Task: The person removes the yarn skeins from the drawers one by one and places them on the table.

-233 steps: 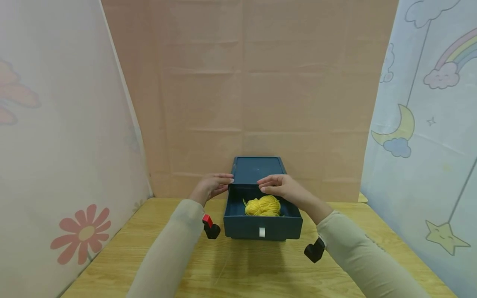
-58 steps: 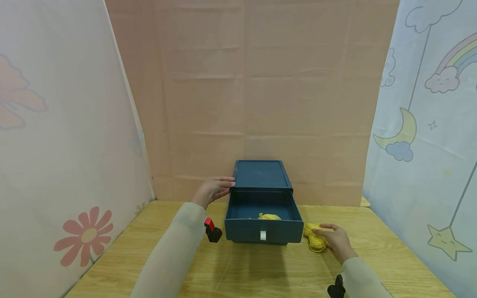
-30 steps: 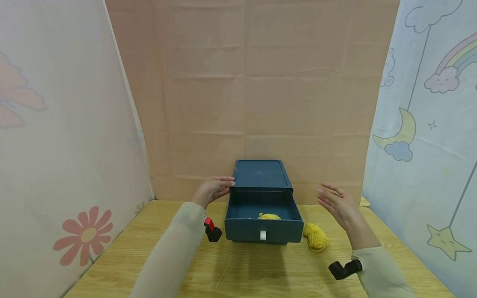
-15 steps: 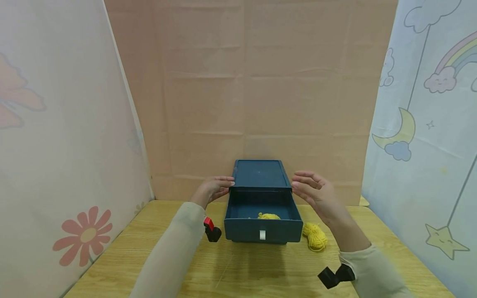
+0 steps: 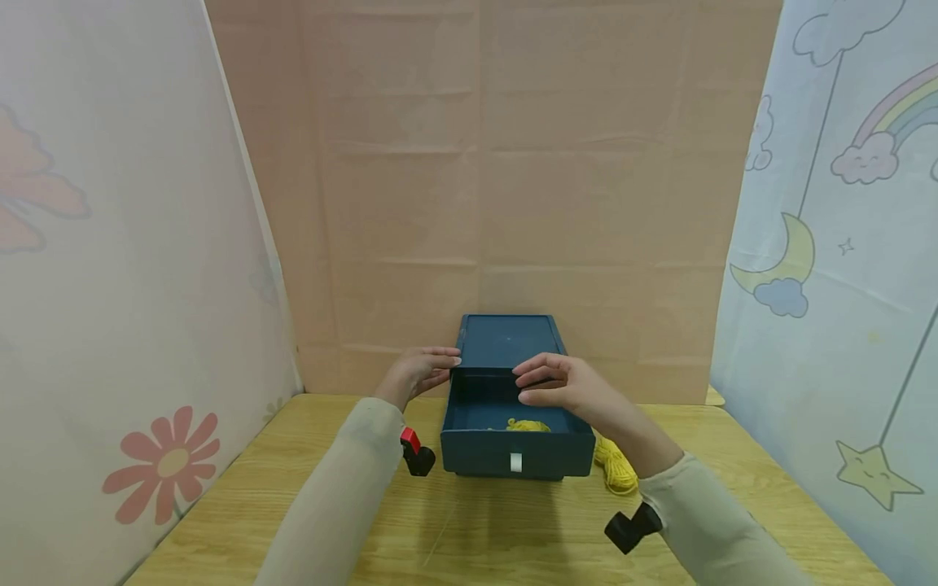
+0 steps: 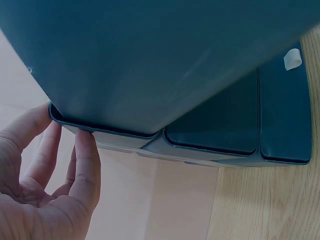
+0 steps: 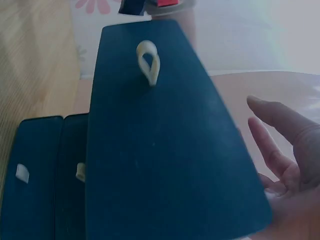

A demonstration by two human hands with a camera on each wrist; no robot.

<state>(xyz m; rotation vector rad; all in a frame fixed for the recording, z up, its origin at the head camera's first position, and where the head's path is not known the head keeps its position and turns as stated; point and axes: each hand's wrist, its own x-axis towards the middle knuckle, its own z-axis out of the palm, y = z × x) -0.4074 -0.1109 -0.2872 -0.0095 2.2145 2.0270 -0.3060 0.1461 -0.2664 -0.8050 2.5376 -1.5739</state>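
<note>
A dark blue drawer cabinet (image 5: pixel 506 338) stands at the back of the table, its top drawer (image 5: pixel 476 452) pulled out towards me. Inside that drawer shows the top of some yellow yarn (image 5: pixel 528 426); the front wall hides the rest. On the table to the right lies a yellow skein of yarn (image 5: pixel 615 470), partly behind my right forearm. My left hand (image 5: pixel 414 374) touches the cabinet's left upper edge, thumb and fingertips fairly straight against the rim in the left wrist view. Over the drawer, my right hand (image 5: pixel 572 391) hovers with loosely bent fingers, holding nothing.
More closed drawer fronts (image 7: pixel 30 175) with white pull tabs sit below the pulled-out drawer in the right wrist view. A tan backdrop (image 5: pixel 506 203) rises behind the wooden table (image 5: pixel 410 537). Patterned white cloths flank both sides.
One bundle of yellow yarn has come out of the drawer onto the table at right. My right hand let it go, rose, and swung left over the drawer. My left hand stayed put.
</note>
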